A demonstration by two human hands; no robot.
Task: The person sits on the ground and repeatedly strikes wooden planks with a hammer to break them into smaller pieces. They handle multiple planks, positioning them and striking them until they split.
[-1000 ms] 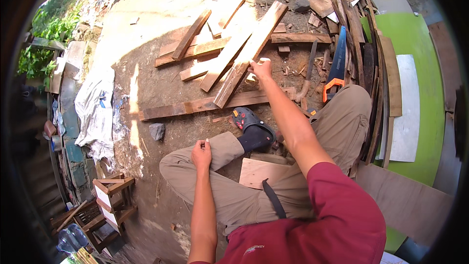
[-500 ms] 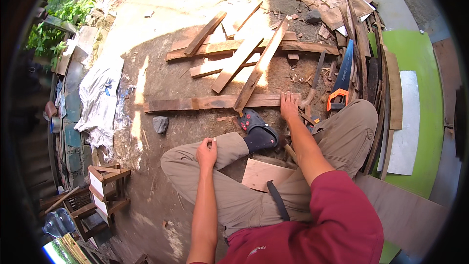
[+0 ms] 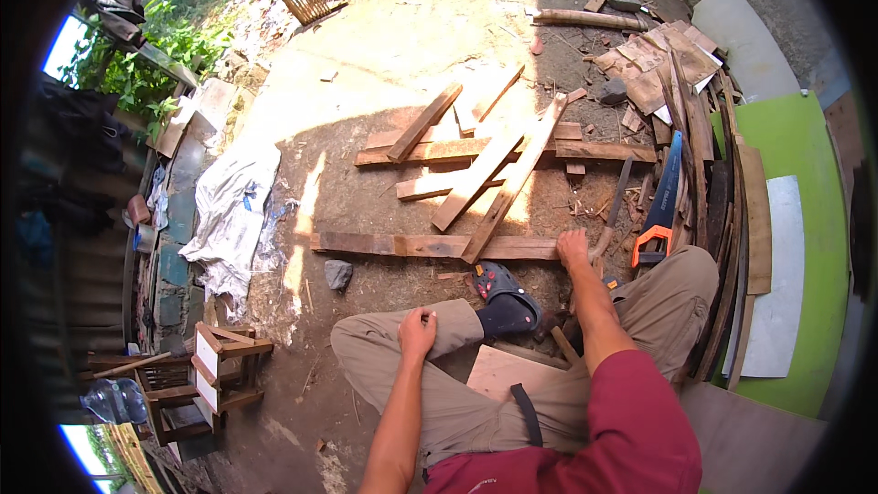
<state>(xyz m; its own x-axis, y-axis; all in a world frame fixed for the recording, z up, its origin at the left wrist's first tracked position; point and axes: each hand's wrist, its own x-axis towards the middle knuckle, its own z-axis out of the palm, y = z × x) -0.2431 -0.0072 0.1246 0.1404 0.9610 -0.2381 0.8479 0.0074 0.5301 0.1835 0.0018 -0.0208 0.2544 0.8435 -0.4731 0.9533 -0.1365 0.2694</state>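
My right hand [image 3: 574, 249] is closed over the right end of a long wooden beam [image 3: 412, 245] lying crosswise on the ground. My left hand [image 3: 418, 333] rests by my bent left knee, fingers curled; whether it holds anything small is hidden. A narrow plank [image 3: 518, 176] slants across the beam, its near end by my clog [image 3: 505, 282]. Just right of my right hand lies a curved blade [image 3: 622, 185] with a wooden handle. Farther right is a handsaw [image 3: 662, 197] with a blue blade and orange handle.
Several loose planks [image 3: 476, 185] lie crossed beyond the beam. Wood scraps [image 3: 663, 59] and a green panel [image 3: 786, 142] flank the right side. A grey stone [image 3: 338, 274], white sacking [image 3: 236, 220] and a small wooden frame [image 3: 206, 375] are at left. A flat board [image 3: 512, 371] lies between my legs.
My view has tilted up and turned left, so the scene sits lower and farther right. My right hand remains on the beam's end and my left by the knee.
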